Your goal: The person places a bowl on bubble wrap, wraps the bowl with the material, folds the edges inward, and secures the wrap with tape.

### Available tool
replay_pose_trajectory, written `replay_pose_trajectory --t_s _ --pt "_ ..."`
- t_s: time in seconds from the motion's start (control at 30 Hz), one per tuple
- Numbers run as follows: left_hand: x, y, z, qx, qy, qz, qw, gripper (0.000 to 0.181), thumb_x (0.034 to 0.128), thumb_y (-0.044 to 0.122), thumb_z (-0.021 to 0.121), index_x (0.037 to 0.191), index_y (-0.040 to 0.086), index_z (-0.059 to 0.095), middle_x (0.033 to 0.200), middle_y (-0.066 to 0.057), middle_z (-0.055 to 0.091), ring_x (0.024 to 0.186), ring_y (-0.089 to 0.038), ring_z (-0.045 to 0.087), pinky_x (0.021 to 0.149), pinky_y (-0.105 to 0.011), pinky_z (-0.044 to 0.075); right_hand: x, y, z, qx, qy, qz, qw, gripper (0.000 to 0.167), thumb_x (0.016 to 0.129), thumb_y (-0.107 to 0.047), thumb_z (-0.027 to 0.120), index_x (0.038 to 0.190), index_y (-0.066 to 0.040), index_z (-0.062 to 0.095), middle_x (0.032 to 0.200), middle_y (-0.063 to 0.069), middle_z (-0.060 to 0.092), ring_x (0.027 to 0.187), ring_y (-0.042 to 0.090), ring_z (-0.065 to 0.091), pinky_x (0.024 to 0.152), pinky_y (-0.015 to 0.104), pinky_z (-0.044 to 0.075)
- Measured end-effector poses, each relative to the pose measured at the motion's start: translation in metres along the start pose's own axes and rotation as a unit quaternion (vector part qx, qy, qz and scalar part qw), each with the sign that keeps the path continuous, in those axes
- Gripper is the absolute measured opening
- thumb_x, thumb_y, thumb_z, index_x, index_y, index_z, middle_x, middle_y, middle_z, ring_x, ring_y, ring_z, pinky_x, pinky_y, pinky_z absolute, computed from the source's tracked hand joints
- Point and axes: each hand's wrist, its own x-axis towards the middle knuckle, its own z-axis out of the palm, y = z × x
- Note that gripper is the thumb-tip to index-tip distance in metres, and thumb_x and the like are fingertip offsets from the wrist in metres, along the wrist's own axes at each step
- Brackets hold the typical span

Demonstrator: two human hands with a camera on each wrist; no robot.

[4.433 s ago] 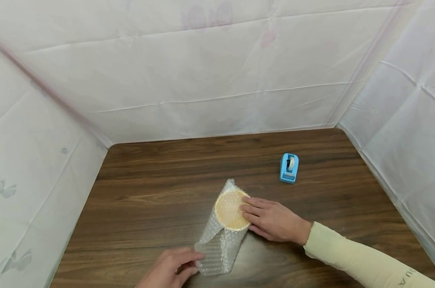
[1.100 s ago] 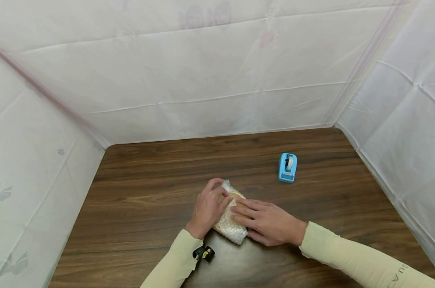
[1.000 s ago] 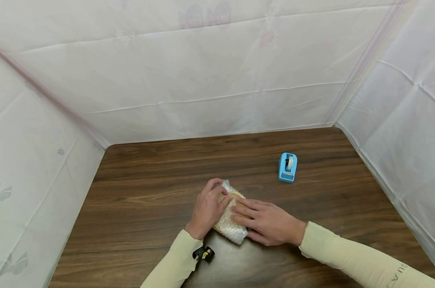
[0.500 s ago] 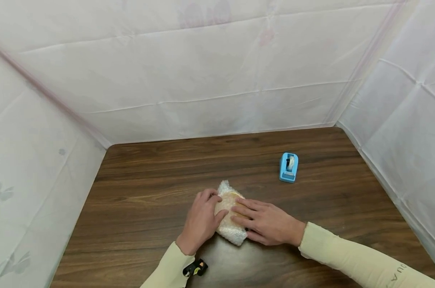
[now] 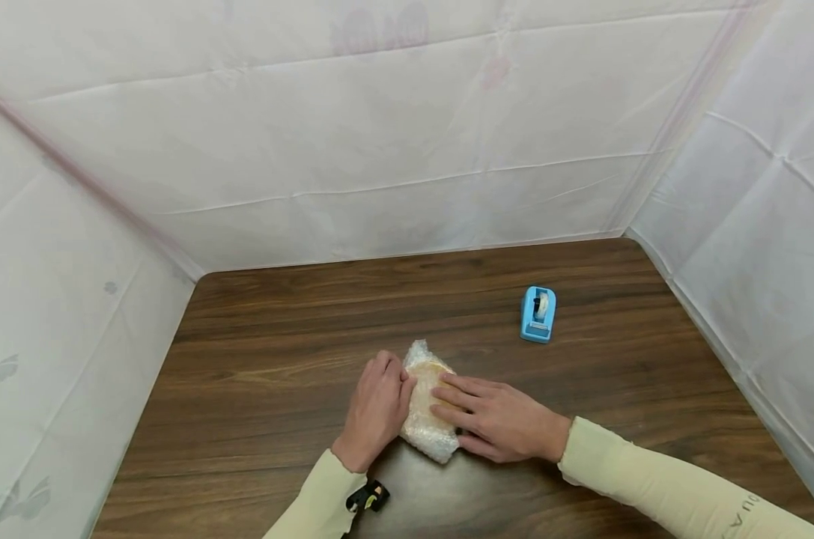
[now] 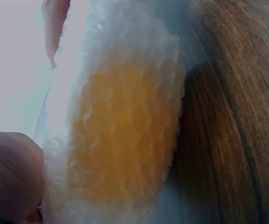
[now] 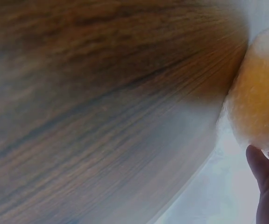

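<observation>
A round, yellow-rimmed item in bubble wrap (image 5: 425,404) lies on the wooden table between both hands. Its yellow-orange side shows through the wrap (image 6: 125,135) in the left wrist view. My left hand (image 5: 376,408) holds the left edge of the wrap with curled fingers, its thumb along the top. My right hand (image 5: 497,419) rests on the right part of the bundle, fingers fairly straight. In the right wrist view, the thumb of the right hand (image 7: 267,182) touches the lower side of the bundle (image 7: 260,98). The wrap's underside is hidden.
A blue tape dispenser (image 5: 538,314) with a roll of clear tape stands at the back right of the brown wooden table (image 5: 278,322). Pale cloth sheets (image 5: 380,150) hang behind the table and along both sides.
The loose flap at the front has been folded over the item. Lately my left hand has slid from the top of the bundle down to its left edge, its fingers curling. The right hand stays.
</observation>
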Motion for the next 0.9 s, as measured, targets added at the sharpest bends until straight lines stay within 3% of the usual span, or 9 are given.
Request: replay_pose_trajectory --t_s 0.3,0.47,0.67,0.77,0.9 --pt "0.005 0.004 0.010 0.033 0.009 -0.027 0.9990 0.016 0.0997 0.014 0.067 0.087 0.006 0.062 0.090 -0.008 0.055 0.074 -0.022 0.055 0.063 -0.035 0.052 0.001 -0.001 0.000 0.031 0.019 -0.030 0.9989 0.055 0.103 -0.041 0.064 0.155 -0.035 0.049 0.164 0.006 0.044 0.149 0.042 0.046 0.115 0.044 0.050" --pt "0.006 0.006 0.014 0.048 0.025 -0.025 0.9982 0.016 0.0980 0.015 0.069 0.085 0.007 0.064 0.092 -0.008 0.057 0.077 -0.024 0.058 0.062 -0.035 0.053 0.001 -0.003 -0.001 0.031 0.018 -0.027 0.9990 0.052 0.102 -0.045 0.064 0.153 -0.037 0.052 0.162 0.004 0.049 0.148 0.043 0.046 0.114 0.045 0.051" --pt "0.003 0.007 0.013 0.031 0.032 -0.033 0.9985 0.014 0.0953 0.018 0.075 0.093 0.009 0.065 0.095 -0.008 0.059 0.081 -0.025 0.060 0.063 -0.037 0.054 -0.001 -0.006 0.001 0.033 0.012 -0.017 0.9993 0.052 0.104 -0.049 0.060 0.154 -0.037 0.051 0.159 0.004 0.052 0.148 0.043 0.046 0.112 0.046 0.052" --pt "0.000 0.006 0.010 0.026 0.045 -0.015 0.9985 0.019 0.0926 0.021 0.079 0.099 0.008 0.066 0.100 -0.009 0.061 0.086 -0.026 0.061 0.068 -0.039 0.054 -0.001 -0.006 0.001 0.032 0.013 -0.013 0.9993 0.051 0.104 -0.049 0.059 0.153 -0.037 0.051 0.158 0.004 0.054 0.148 0.043 0.047 0.111 0.046 0.053" --pt "-0.008 0.002 0.001 0.026 0.086 0.051 0.9946 0.023 0.0885 0.020 0.083 0.100 0.006 0.068 0.107 -0.011 0.065 0.097 -0.031 0.063 0.079 -0.042 0.057 -0.001 -0.007 0.001 0.029 0.012 -0.013 0.9994 0.050 0.105 -0.050 0.057 0.153 -0.037 0.052 0.158 0.005 0.054 0.148 0.043 0.046 0.111 0.046 0.053"
